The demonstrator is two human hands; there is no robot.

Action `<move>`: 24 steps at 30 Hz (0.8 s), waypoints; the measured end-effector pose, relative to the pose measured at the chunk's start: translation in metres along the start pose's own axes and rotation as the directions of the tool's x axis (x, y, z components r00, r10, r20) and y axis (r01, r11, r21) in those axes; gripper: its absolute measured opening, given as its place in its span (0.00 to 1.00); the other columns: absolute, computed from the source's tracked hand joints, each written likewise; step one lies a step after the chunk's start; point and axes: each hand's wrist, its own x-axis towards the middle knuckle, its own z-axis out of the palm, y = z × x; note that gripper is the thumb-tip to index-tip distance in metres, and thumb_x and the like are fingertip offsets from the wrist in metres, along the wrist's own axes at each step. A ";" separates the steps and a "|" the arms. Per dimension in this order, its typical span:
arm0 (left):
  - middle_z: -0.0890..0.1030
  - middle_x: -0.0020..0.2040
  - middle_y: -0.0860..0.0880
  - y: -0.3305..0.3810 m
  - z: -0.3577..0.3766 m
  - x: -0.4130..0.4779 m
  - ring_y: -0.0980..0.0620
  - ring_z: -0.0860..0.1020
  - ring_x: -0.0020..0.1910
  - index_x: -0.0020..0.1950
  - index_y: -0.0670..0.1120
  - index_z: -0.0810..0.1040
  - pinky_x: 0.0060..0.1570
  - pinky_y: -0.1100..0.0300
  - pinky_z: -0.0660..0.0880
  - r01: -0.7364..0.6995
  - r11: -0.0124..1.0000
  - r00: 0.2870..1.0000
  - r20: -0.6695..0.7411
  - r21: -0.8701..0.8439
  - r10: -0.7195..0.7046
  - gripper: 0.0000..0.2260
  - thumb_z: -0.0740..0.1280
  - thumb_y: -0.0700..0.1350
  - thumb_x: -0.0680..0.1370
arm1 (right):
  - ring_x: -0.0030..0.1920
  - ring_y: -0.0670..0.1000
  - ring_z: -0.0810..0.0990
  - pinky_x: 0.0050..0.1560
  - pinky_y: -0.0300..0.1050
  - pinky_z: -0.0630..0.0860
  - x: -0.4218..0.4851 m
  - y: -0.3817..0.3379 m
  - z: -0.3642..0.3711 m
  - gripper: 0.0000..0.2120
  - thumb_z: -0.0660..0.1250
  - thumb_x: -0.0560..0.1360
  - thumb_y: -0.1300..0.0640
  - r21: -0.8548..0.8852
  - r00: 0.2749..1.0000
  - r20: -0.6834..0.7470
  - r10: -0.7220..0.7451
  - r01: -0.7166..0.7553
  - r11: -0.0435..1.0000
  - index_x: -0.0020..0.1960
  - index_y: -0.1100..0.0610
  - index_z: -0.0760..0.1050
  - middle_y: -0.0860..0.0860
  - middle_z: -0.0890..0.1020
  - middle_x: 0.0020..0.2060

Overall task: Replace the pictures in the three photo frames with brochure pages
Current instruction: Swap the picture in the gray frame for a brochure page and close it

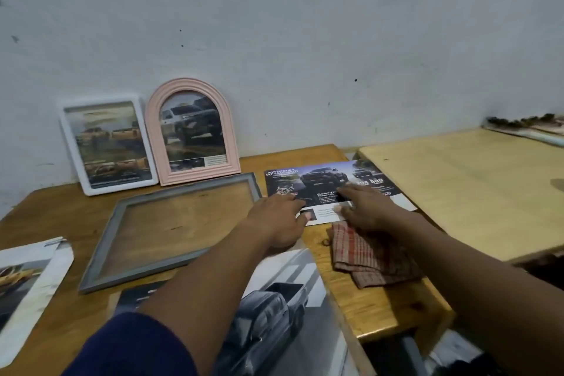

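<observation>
A dark brochure page with truck pictures lies flat at the table's far right. My left hand and my right hand both rest on its near edge, fingers stretched out flat. An empty grey frame lies flat in the middle of the table, the wood showing through it. Against the wall lean a white frame and a pink arched frame, each holding a truck page.
A checked red cloth lies by my right wrist. A large truck brochure sheet hangs over the near edge. Torn paper sits at the left. A lighter wooden table adjoins on the right.
</observation>
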 end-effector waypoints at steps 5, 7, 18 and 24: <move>0.62 0.81 0.50 -0.002 0.000 0.004 0.47 0.61 0.79 0.81 0.52 0.62 0.76 0.46 0.58 0.011 1.000 1.000 -0.004 0.017 -0.011 0.24 0.54 0.57 0.85 | 0.81 0.52 0.48 0.77 0.61 0.54 0.008 0.005 0.006 0.30 0.53 0.82 0.39 0.042 0.999 0.049 0.003 -0.005 0.999 0.81 0.48 0.55 0.49 0.53 0.81; 0.60 0.82 0.50 -0.004 0.001 0.002 0.47 0.59 0.80 0.81 0.52 0.60 0.77 0.46 0.57 0.003 1.000 1.000 -0.003 0.019 -0.003 0.25 0.53 0.57 0.85 | 0.81 0.53 0.48 0.77 0.60 0.55 0.013 0.005 0.004 0.30 0.54 0.82 0.39 0.052 0.997 0.076 0.000 -0.004 0.999 0.81 0.48 0.56 0.50 0.53 0.81; 0.64 0.79 0.47 -0.052 -0.019 -0.068 0.45 0.64 0.76 0.81 0.53 0.61 0.73 0.47 0.64 0.141 0.982 0.971 -0.176 -0.130 -0.163 0.28 0.60 0.58 0.82 | 0.49 0.53 0.78 0.47 0.49 0.76 -0.016 -0.073 -0.018 0.09 0.66 0.77 0.46 0.151 0.927 -0.338 -0.165 0.226 0.962 0.50 0.51 0.81 0.50 0.81 0.48; 0.70 0.70 0.49 -0.095 -0.007 -0.156 0.46 0.72 0.67 0.73 0.54 0.69 0.63 0.48 0.72 0.291 0.935 0.907 -0.252 -0.202 -0.337 0.28 0.66 0.65 0.77 | 0.44 0.48 0.79 0.43 0.44 0.76 -0.061 -0.125 -0.020 0.10 0.74 0.73 0.45 0.167 0.965 0.021 -0.262 0.255 0.953 0.49 0.50 0.82 0.47 0.82 0.43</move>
